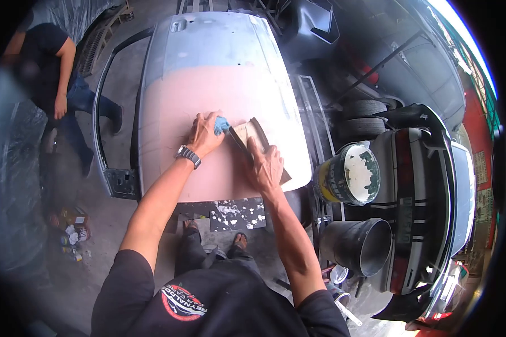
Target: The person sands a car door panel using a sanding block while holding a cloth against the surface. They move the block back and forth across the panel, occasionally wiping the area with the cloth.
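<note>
A car door [202,95] lies flat before me, its lower half coated in pinkish filler or primer and its far part grey-white. My left hand [204,136] rests on the pink area, its fingers closed on a crumpled blue cloth [221,124]. Just right of it, my right hand [266,165] grips a long sanding block [242,132] with what looks like sandpaper wrapped around it, thumb along the top. The block is set at a slant on the panel, and its underside is hidden.
At the right stand a paint-smeared bucket [348,174], a dark bucket [357,246], stacked tires [362,118] and a bumper [405,210]. Another person [53,73] is at the upper left. A spattered board [237,216] lies below the door. Small cans [73,250] sit on the left floor.
</note>
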Motion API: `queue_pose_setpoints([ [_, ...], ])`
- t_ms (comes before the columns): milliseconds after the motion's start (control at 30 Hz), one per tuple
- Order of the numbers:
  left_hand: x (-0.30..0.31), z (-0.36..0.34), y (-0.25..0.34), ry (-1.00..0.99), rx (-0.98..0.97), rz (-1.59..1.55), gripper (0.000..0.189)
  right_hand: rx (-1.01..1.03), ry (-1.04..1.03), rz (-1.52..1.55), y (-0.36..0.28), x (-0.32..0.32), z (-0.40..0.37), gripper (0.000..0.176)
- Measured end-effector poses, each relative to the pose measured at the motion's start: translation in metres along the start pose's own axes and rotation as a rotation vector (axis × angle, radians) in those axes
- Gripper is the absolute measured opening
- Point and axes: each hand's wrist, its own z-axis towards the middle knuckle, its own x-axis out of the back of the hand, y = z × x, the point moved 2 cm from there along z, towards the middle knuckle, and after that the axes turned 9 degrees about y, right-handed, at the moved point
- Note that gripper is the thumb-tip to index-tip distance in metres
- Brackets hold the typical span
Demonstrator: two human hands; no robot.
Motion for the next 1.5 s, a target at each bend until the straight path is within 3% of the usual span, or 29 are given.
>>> queue_pose_setpoints([
  [33,-0.008,-0.001,-0.019,0.130,-0.055,0.019,0.059,0.001,-0.022,0.011,-0.008,0.010,-0.019,0.072],
  [133,0.026,0.009,-0.011,0.042,0.479,-0.385,0.043,0.063,0.030,-0.036,-0.019,0.023,-0.073,0.072],
  [200,0.047,0.012,0.002,-0.033,0.783,-0.779,0.038,0.040,-0.039,-0.028,-0.020,0.021,-0.067,0.069],
  [333,0.046,0.012,0.032,0.229,0.530,-0.980,0.035,0.084,0.148,0.050,-0.007,-0.045,0.025,0.067],
  [367,0.070,0.009,0.065,0.110,0.542,-0.946,0.038,0.046,0.086,0.044,-0.010,-0.056,0.039,0.067],
  [400,0.070,0.011,0.069,0.041,0.536,-0.879,0.039,0.019,0.043,0.040,-0.015,-0.066,0.061,0.066],
  [433,0.064,0.016,0.071,0.055,0.394,-0.766,0.041,0.030,0.060,0.020,-0.016,-0.071,0.070,0.064],
  [467,0.053,0.020,0.069,0.174,0.105,-0.563,0.040,0.042,0.061,-0.004,-0.013,-0.075,0.066,0.063],
  [533,0.057,0.026,0.091,0.165,-0.018,-0.427,0.039,0.014,0.119,0.044,-0.014,-0.072,0.064,0.060],
  [600,0.039,0.028,0.096,0.121,-0.114,-0.273,0.038,0.022,-0.039,-0.008,-0.004,-0.078,0.067,0.060],
  [667,0.032,0.027,0.112,-0.007,-0.064,-0.196,0.048,0.030,0.008,-0.100,0.003,-0.086,0.066,0.063],
  [800,0.013,0.034,0.120,-0.111,-0.198,-0.122,0.036,0.094,0.082,-0.095,-0.012,-0.066,0.060,0.063],
  [967,0.002,0.028,0.127,-0.163,-0.234,-0.099,0.027,-0.071,-0.224,-0.076,-0.010,-0.054,0.041,0.074],
  [1033,-0.016,0.025,0.111,-0.114,-0.096,-0.342,0.027,-0.125,-0.134,0.035,-0.006,-0.073,0.028,0.065],
  [1067,-0.013,0.027,0.097,-0.023,-0.173,-0.291,0.026,0.049,0.003,-0.111,-0.014,-0.067,-0.004,0.055],
  [1100,-0.009,0.029,0.084,0.074,-0.244,-0.233,0.025,0.005,-0.022,-0.126,-0.033,-0.047,-0.017,0.056],
  [1133,0.024,0.029,0.077,0.010,-0.098,-0.155,0.023,-0.089,-0.143,-0.064,-0.064,-0.007,-0.021,0.064],
  [1167,0.034,0.028,0.056,0.043,-0.049,-0.178,0.025,0.069,0.027,-0.122,-0.054,-0.013,-0.042,0.069],
  [1200,0.038,0.027,0.033,0.071,0.006,-0.206,0.027,0.063,-0.030,-0.124,-0.052,-0.010,-0.050,0.070],
  [1267,0.070,0.020,-0.006,0.045,0.110,-0.107,0.033,0.086,-0.037,-0.144,-0.047,-0.019,-0.036,0.068],
  [1300,0.088,0.015,-0.025,-0.018,0.185,-0.037,0.038,0.115,0.071,-0.196,-0.041,-0.029,-0.014,0.067],
  [1333,0.075,0.007,-0.051,0.095,0.121,-0.074,0.040,0.165,0.170,-0.233,-0.039,-0.043,0.015,0.066],
  [1367,0.044,-0.008,-0.086,0.218,0.070,-0.091,0.043,0.066,0.028,-0.228,-0.045,-0.044,0.055,0.065],
  [1400,0.032,-0.021,-0.113,0.343,0.006,-0.093,0.045,0.054,0.056,-0.269,-0.038,-0.066,0.090,0.068],
  [1433,0.046,-0.033,-0.116,0.178,0.110,-0.212,0.051,0.030,0.043,-0.320,-0.032,-0.084,0.125,0.066],
  [1467,0.040,-0.043,-0.121,0.238,0.132,-0.464,0.052,0.027,0.037,-0.353,-0.027,-0.098,0.149,0.064],
  [1500,0.043,-0.054,-0.121,0.259,0.141,-0.373,0.053,0.032,0.016,-0.322,-0.029,-0.102,0.147,0.064],
])
